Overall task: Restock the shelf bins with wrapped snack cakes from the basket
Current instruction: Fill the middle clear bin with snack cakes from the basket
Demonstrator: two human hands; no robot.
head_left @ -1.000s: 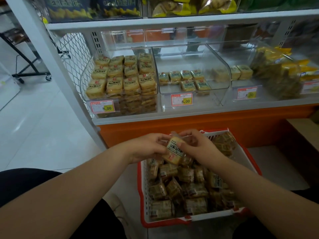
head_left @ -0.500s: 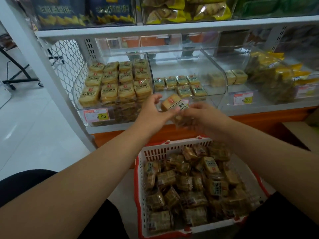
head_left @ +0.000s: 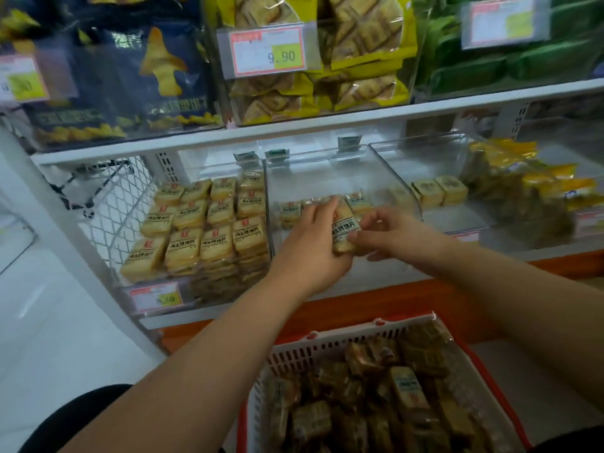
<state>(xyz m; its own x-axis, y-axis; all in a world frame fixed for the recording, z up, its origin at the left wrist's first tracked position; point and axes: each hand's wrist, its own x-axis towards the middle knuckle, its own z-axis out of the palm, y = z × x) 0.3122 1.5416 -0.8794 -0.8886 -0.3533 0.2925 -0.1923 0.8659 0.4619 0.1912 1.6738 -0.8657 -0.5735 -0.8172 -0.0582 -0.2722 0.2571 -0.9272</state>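
At the shelf's left end, a clear bin (head_left: 196, 230) holds neat stacks of wrapped snack cakes (head_left: 215, 238), its price tag (head_left: 156, 297) blurred. In the middle bin (head_left: 343, 178), the left hand (head_left: 310, 246) curls its fingers over one wrapped cake (head_left: 343, 232), while the right hand (head_left: 389, 235) pinches the same cake's lower end; a short row of cakes (head_left: 289, 212) behind is partly hidden by the hands. Toward the shelf's right end, yellow packets (head_left: 523, 188) blur behind plastic. Below, the red-rimmed basket (head_left: 327, 348) of cakes is cut off at the frame's bottom edge.
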